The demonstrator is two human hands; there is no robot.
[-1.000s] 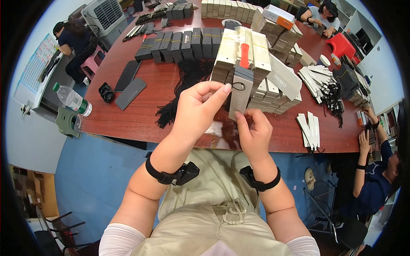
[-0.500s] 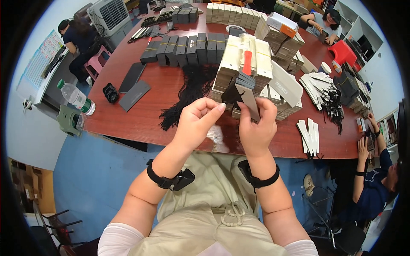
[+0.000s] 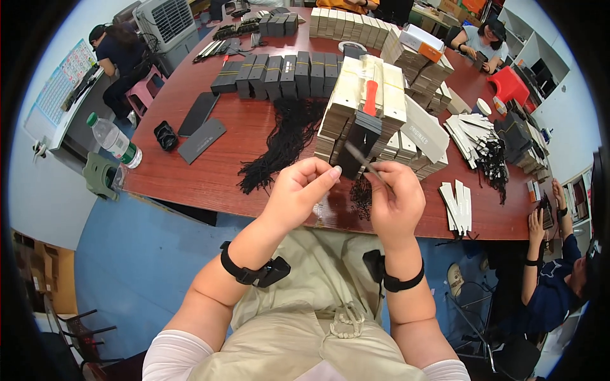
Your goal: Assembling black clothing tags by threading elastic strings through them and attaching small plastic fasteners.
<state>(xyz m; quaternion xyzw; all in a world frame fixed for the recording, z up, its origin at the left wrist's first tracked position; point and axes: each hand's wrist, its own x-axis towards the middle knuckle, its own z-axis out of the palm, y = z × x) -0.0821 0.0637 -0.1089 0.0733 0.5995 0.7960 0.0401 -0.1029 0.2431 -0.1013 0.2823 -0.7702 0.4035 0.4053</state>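
Observation:
My right hand [image 3: 397, 200] pinches a grey card tag [image 3: 359, 154] between thumb and fingers, seen nearly edge-on. My left hand [image 3: 302, 193] is closed in a pinch just to its left; whatever it may hold is too small to make out. Beyond my fingertips, a pile of dark tags [image 3: 363, 133] leans against tall banded stacks of cream tags [image 3: 354, 82]. Below the grey tag hangs or lies a clump of black cords [image 3: 361, 195], partly behind my right hand. A larger bundle of black cords [image 3: 286, 136] is spread on the table to the left of my hands.
Banded dark tag stacks [image 3: 279, 76] line the table [image 3: 241, 130] at the far left. Nearer are a black phone-like slab [image 3: 198, 114], a grey card [image 3: 202, 141] and a water bottle [image 3: 114, 141]. White corded tags [image 3: 456, 206] lie right. Co-workers sit around the room.
My right hand has moved slightly right and turned the grey tag from its flat face to its edge. The dark pile and the cords below now show more. My left hand keeps its pinch.

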